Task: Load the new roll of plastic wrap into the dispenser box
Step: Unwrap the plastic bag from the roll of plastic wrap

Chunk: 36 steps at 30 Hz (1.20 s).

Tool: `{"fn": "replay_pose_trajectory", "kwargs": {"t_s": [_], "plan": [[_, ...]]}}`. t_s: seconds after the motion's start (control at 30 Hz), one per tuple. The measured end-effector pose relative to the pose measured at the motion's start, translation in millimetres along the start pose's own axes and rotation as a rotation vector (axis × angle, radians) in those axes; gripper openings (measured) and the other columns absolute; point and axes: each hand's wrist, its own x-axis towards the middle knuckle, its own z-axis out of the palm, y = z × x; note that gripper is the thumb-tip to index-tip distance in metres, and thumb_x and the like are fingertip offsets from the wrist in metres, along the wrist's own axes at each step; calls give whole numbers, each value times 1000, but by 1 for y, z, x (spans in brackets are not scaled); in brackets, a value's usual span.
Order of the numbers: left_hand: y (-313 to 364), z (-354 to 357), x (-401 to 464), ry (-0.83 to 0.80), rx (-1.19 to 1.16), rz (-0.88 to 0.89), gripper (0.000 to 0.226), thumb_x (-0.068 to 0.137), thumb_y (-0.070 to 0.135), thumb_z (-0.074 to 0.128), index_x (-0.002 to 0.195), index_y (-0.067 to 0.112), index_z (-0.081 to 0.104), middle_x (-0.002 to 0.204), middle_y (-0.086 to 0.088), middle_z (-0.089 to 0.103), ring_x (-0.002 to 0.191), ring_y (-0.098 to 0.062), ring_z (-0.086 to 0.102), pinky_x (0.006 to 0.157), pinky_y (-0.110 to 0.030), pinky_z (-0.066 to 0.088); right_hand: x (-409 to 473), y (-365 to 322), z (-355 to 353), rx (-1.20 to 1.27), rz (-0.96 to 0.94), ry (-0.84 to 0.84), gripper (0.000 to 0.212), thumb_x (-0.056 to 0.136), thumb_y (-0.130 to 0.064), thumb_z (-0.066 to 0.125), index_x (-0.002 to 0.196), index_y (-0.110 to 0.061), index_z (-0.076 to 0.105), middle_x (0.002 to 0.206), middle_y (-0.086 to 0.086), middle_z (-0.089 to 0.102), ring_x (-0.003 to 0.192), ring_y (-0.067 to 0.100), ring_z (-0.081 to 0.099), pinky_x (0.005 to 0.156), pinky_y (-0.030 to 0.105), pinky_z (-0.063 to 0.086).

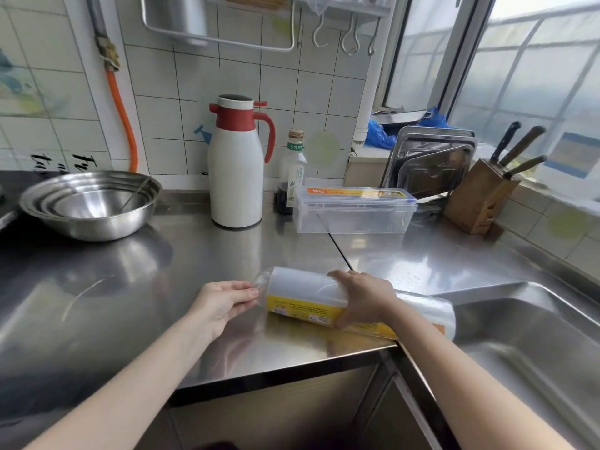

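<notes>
Gleaming steel counter [130,287] beneath white-tiled wall [292,89]

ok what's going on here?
A person is unwrapping a new wrap roll on the steel counter. The right hand grips the roll's middle; the left hand pinches the loose clear wrapper at its end. The wrapper is still on. The dispenser box sits closed further back beside the thermos, not yet loaded.
</notes>
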Motion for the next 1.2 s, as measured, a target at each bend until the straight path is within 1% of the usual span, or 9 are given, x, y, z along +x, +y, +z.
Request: {"fn": "replay_pose_trajectory", "kwargs": {"t_s": [0.1, 0.2, 0.3, 0.47, 0.67, 0.77, 0.87, 1.03, 1.2], "plan": [[0, -3, 0, -24, -49, -50, 17, 78, -21, 59, 79, -5, 63, 53, -6, 70, 54, -12, 67, 57, -20, 58, 0, -1, -2, 4, 7, -8, 99, 56, -51, 77, 141, -37, 29, 128, -7, 55, 117, 20, 52, 80, 32, 42], [-1, -7, 0, -85, -25, -138, 17, 80, -18, 58, 82, -3, 64, 54, -4, 69, 67, -14, 60, 60, -17, 46, -1, -2, -1, 0, 4, 3, 99, 56, -51, 77, 140, -37, 28, 128, -7, 54, 117, 20, 52, 78, 31, 40], [0, -8, 0, -118, 70, -159, 13, 80, -15, 60, 81, -3, 66, 54, -3, 67, 60, -11, 53, 51, -15, 41, -3, -2, 0, -4, -2, 11, 98, 55, -51, 76, 140, -37, 29, 127, -6, 55, 115, 20, 52, 74, 30, 38], [-3, -10, 0, -77, 164, -62, 12, 77, -9, 67, 75, 2, 64, 47, 5, 61, 52, -8, 43, 56, -20, 29, -3, -1, 0, -4, -6, 3, 99, 54, -52, 76, 140, -38, 29, 126, -7, 55, 114, 19, 53, 75, 30, 40], [-2, -13, -6, -53, 208, 18, 14, 76, 1, 73, 73, 10, 61, 78, -4, 63, 77, -11, 53, 68, -24, 34, 0, 0, -1, 8, -4, -13, 99, 53, -53, 76, 139, -39, 29, 127, -8, 55, 114, 19, 53, 79, 32, 43], [-2, -6, -4, 48, 120, 38, 24, 74, -4, 73, 67, 12, 56, 67, 0, 65, 71, -8, 52, 64, -22, 32, 2, 0, -2, 20, 2, -32, 100, 53, -53, 76, 140, -39, 28, 128, -9, 55, 114, 18, 53, 80, 32, 43], [-3, 0, -3, 41, 6, 36, 32, 77, -10, 66, 67, 15, 49, 51, 5, 69, 67, -10, 54, 60, -22, 33, 4, 0, -1, 27, 8, -33, 99, 53, -52, 77, 140, -39, 29, 128, -8, 55, 115, 18, 54, 79, 31, 43], [-3, -1, -6, -50, -51, 8, 34, 83, -10, 52, 69, 19, 43, 69, 3, 76, 75, -13, 60, 53, -25, 24, 7, 0, -4, 49, 10, -43, 98, 54, -49, 77, 139, -38, 31, 129, -8, 56, 115, 18, 54, 79, 31, 42], [-8, -4, -6, -65, -171, 23, 35, 83, -13, 47, 75, 21, 45, 73, 1, 76, 71, -13, 55, 51, -26, 20, 6, 1, -2, 52, 8, -34, 98, 53, -49, 77, 138, -37, 32, 128, -8, 57, 113, 18, 55, 76, 30, 41]]}}
